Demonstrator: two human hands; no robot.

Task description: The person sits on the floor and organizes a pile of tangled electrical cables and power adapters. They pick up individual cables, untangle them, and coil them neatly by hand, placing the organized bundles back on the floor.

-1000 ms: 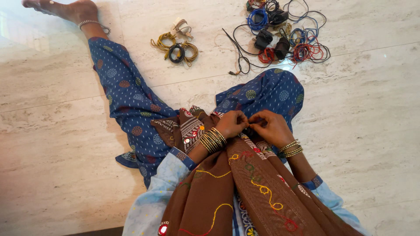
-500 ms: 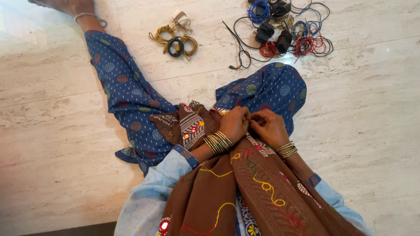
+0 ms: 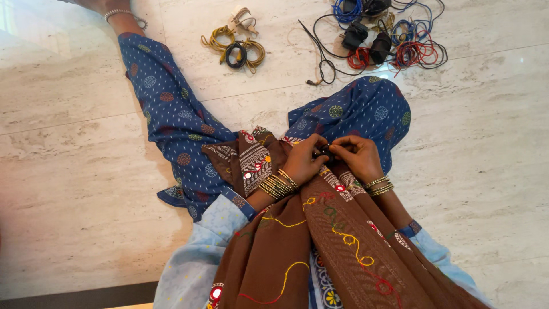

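Left hand (image 3: 302, 162): grip pinching a small dark piece (image 3: 325, 152) — too small to identify.
Right hand (image 3: 359, 157): grip pinching the same piece from the opposite side.
Doing it well: fingertips close, piece steady above the brown scarf (image 3: 274, 252) — I judge small, firm motions.

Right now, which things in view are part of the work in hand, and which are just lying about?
In hand:
- small dark piece, pinched between both grips; what it is cannot be told
- left hand
- right hand

Lying about on the floor:
- yellow and black wire coils
- tangle of blue, red and black wires
- brown embroidered scarf, draped over the lap
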